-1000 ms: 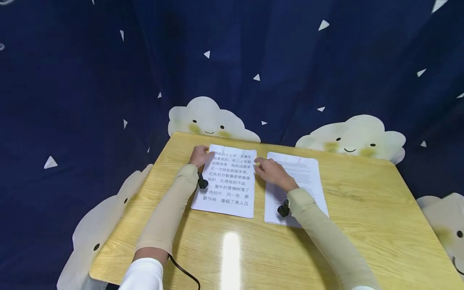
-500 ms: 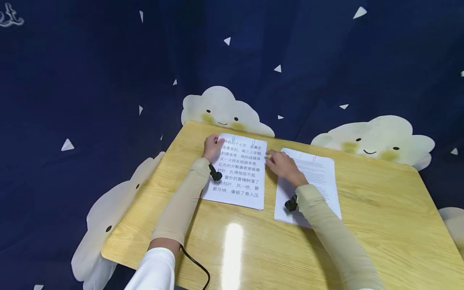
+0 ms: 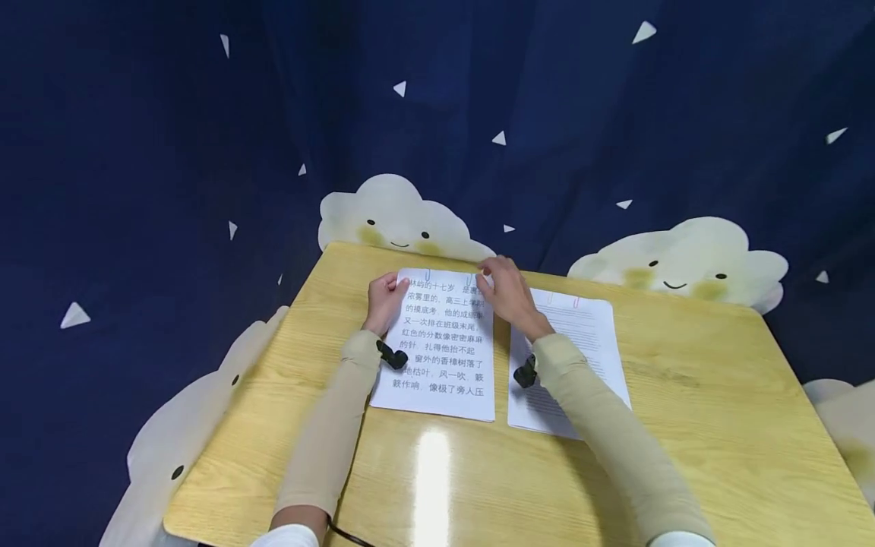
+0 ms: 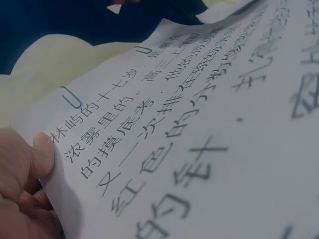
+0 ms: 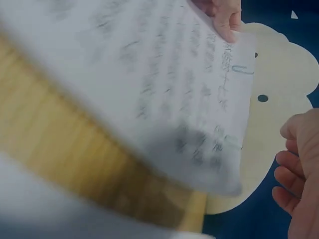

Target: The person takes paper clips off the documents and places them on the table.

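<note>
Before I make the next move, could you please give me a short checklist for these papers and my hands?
1. Left hand holding the left papers: ok, the thumb is over them near the top left corner.
2. Right hand on the same papers: not ok, the right wrist view shows a gap between its fingers and the paper.
3. Left clip and right clip on their top edge: ok, both show.
4. Every sheet caught by those clips: cannot tell, the lower layers are hidden.
5. Right papers fully uncovered: not ok, the right sleeve hides part of them.
</note>
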`<state>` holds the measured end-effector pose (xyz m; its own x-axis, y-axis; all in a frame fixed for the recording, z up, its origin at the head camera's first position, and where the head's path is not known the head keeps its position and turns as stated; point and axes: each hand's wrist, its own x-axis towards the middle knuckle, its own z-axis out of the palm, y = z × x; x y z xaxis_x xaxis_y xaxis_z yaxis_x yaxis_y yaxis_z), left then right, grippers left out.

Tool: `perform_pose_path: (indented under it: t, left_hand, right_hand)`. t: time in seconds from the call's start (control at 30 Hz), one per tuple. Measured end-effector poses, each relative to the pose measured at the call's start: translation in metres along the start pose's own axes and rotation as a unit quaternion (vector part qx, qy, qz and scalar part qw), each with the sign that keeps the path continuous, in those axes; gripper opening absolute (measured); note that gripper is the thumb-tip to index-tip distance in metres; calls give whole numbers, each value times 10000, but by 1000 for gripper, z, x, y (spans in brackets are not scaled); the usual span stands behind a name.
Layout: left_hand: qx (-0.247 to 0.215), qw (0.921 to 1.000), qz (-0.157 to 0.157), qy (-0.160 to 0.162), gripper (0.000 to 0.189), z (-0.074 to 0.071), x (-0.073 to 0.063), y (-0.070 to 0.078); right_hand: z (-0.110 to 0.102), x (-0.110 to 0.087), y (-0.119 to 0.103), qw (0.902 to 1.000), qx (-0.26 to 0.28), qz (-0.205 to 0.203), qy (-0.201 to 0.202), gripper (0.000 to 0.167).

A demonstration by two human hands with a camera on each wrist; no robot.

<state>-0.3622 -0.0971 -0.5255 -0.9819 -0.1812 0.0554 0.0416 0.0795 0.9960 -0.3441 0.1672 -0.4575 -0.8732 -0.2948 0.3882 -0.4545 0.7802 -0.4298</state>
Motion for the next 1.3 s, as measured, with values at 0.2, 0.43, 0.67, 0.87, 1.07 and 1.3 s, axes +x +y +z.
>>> perform_pose_path:
  t: [0.2,0.43,0.67,0.87,1.07,1.3]
  left_hand:
    - [-395,9984,251,-311,23,15,-3,8]
    - [-293,9982,314,-427,22,23,-18,20]
    - [-282,9980,460,-330,19,13,-37,27]
    - [-420,9965,603,-386,20,9,-43,32]
    - [-407,9958,719,-385,19,10,-42,37]
    - [-296,9947,905,-389,19,10,-41,40]
  right_hand:
    - [-9,24,-14,9991,-309,-225,-195,47]
    - [4,26,-20,9959,-287,-341,-782,48]
    - [20,20,-26,9954,64,-689,-670,31]
    - [22,17,-34,9946,643,-653,-495,26]
    - [17,19,-41,9933,793,-728,-417,25]
    - [13,21,-45,9940,809,-638,-379,21]
